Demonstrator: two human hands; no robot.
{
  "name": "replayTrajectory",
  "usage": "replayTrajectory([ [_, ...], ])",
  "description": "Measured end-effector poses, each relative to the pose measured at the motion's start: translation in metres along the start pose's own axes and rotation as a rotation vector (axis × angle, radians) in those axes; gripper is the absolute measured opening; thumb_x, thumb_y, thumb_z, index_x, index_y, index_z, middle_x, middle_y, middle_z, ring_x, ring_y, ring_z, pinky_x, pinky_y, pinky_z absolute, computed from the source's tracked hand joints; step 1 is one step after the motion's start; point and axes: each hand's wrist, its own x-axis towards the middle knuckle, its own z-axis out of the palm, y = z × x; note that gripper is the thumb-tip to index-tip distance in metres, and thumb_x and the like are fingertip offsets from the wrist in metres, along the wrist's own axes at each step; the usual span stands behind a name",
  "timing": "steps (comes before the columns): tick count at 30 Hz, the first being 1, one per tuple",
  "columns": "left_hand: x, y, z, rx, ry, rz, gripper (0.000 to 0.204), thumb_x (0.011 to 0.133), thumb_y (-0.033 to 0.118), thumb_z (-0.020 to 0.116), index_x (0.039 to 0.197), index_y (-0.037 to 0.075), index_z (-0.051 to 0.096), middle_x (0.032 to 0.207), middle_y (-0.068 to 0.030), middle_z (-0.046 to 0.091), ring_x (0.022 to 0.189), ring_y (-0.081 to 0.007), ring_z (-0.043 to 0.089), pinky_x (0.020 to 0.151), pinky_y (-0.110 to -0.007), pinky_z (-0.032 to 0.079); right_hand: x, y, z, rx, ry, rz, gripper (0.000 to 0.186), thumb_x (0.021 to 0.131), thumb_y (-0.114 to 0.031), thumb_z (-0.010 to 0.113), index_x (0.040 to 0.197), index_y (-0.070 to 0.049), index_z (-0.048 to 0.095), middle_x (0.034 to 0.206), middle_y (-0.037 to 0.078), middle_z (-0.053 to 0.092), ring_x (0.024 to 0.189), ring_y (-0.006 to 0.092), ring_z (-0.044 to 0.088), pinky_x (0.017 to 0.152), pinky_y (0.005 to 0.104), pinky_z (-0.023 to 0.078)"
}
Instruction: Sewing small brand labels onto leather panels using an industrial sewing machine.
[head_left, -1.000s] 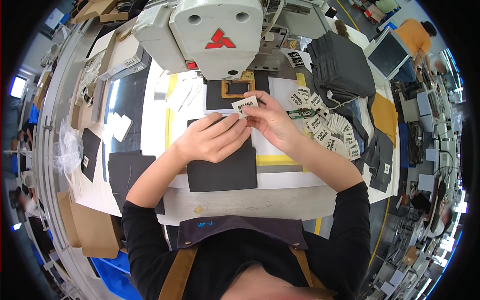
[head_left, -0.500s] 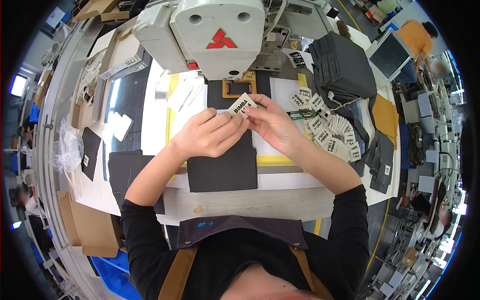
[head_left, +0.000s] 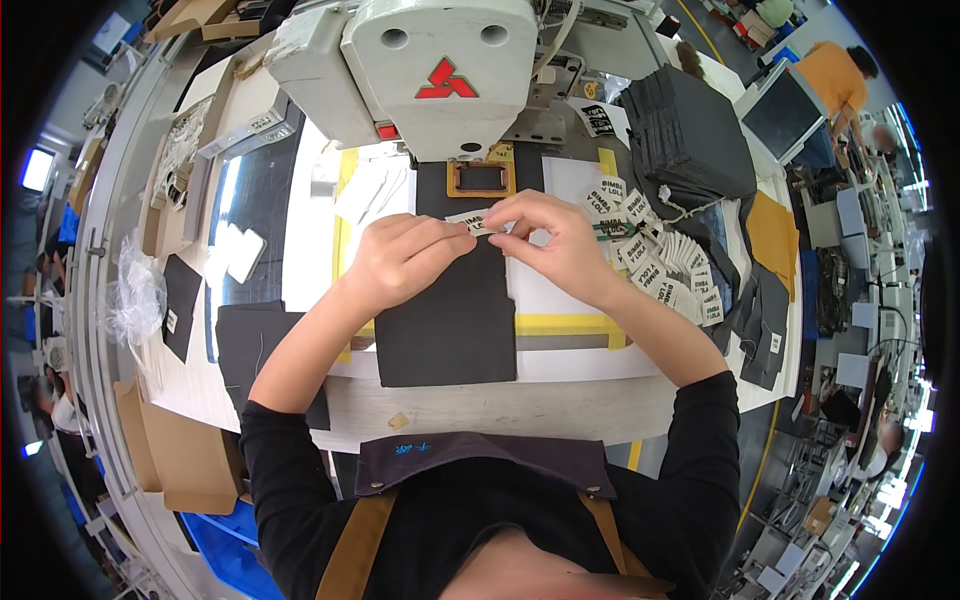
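Note:
A small white fabric label with black print is stretched between my two hands, just over a dark grey fabric panel. The fingers of my left hand are closed on its left end. My right hand pinches its right end between thumb and fingertips, with the other fingers curled. Directly beyond the label, a brass-coloured rectangular clamp frame rests on the panel beneath the white head of a sewing machine.
Several loose labels are heaped at the right, beside green-handled thread snips. A tall stack of dark panels stands behind them. More dark fabric lies at the left, near a crumpled plastic bag and a cardboard box.
The label was tilted up steeply between my fingers and is now nearly level. My hands have spread slightly apart, and more of the clamp frame and panel shows.

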Motion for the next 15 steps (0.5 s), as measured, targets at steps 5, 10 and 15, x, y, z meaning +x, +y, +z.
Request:
replayTrajectory([
  [5, -0.007, -0.007, 0.008, -0.056, -0.015, -0.093, 0.015, 0.069, 0.001, 0.072, 0.082, 0.005, 0.065, 0.084, -0.0031, 0.068, 0.061, -0.0171, 0.064, 0.051, -0.027, 0.051, 0.009, 0.009, -0.002, -0.151, 0.065, -0.227, 0.014, 0.085, 0.000, 0.066, 0.099, -0.004, 0.067, 0.101, 0.007, 0.069, 0.085, 0.0218, 0.067, 0.070, 0.0296, 0.053],
  [10, -0.015, -0.019, 0.019, -0.122, -0.034, -0.165, 0.015, 0.070, -0.001, 0.071, 0.082, 0.005, 0.065, 0.087, -0.0039, 0.069, 0.067, -0.0203, 0.067, 0.057, -0.029, 0.055, 0.019, 0.023, -0.001, -0.263, 0.066, -0.235, 0.011, 0.085, -0.002, 0.068, 0.096, -0.003, 0.067, 0.101, 0.008, 0.069, 0.088, 0.0247, 0.068, 0.074, 0.0315, 0.055],
  [15, -0.017, -0.033, 0.029, -0.107, -0.114, -0.247, 0.017, 0.070, -0.002, 0.069, 0.084, 0.006, 0.065, 0.090, -0.0034, 0.070, 0.075, -0.0219, 0.070, 0.064, -0.030, 0.057, 0.030, 0.045, -0.005, -0.458, 0.074, -0.299, 0.012, 0.083, -0.002, 0.069, 0.095, -0.003, 0.069, 0.102, 0.008, 0.070, 0.088, 0.0256, 0.068, 0.076, 0.0322, 0.056],
])
